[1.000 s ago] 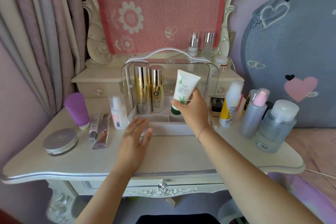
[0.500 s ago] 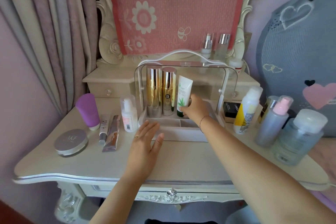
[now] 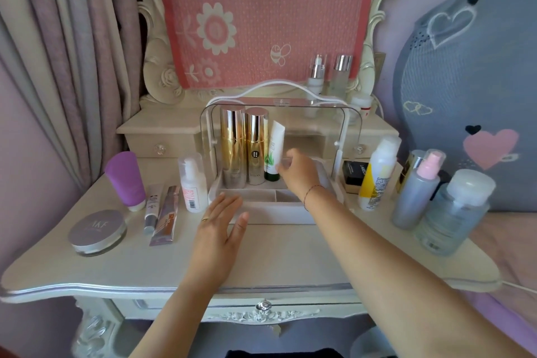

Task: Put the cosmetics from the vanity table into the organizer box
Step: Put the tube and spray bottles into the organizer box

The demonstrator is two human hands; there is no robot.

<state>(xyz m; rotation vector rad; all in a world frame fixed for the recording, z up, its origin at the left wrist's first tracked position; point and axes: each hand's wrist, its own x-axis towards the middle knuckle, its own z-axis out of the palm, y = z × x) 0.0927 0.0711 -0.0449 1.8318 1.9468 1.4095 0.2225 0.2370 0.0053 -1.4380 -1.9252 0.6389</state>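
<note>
The white organizer box (image 3: pixel 270 213) with its clear lid raised stands mid-table. In its back row are two gold bottles (image 3: pixel 232 148) (image 3: pixel 256 151) and a white aloe tube (image 3: pixel 276 148) leaning beside them, green cap down. My right hand (image 3: pixel 299 171) hovers inside the box just right of that tube, blurred, fingers loose. My left hand (image 3: pixel 220 224) lies flat and spread on the table, its fingertips at the box's front wall. Left of the box are a white pump bottle (image 3: pixel 191 183), a purple tube (image 3: pixel 125 180), two slim tubes (image 3: pixel 152 206) (image 3: pixel 165 215) and a round compact (image 3: pixel 97 231).
Right of the box stand a black jar (image 3: pixel 354 174), a white-and-yellow bottle (image 3: pixel 377 174), a grey bottle with a pink cap (image 3: pixel 415 192) and a large clear bottle (image 3: pixel 453 212). Two small bottles (image 3: pixel 316 73) sit on the upper shelf. A curtain hangs at the left, and a cushion (image 3: pixel 479 81) leans at the right.
My right hand carried the white aloe tube into the box, stood it beside the gold bottles and has come off it. My left hand stayed flat on the table.
</note>
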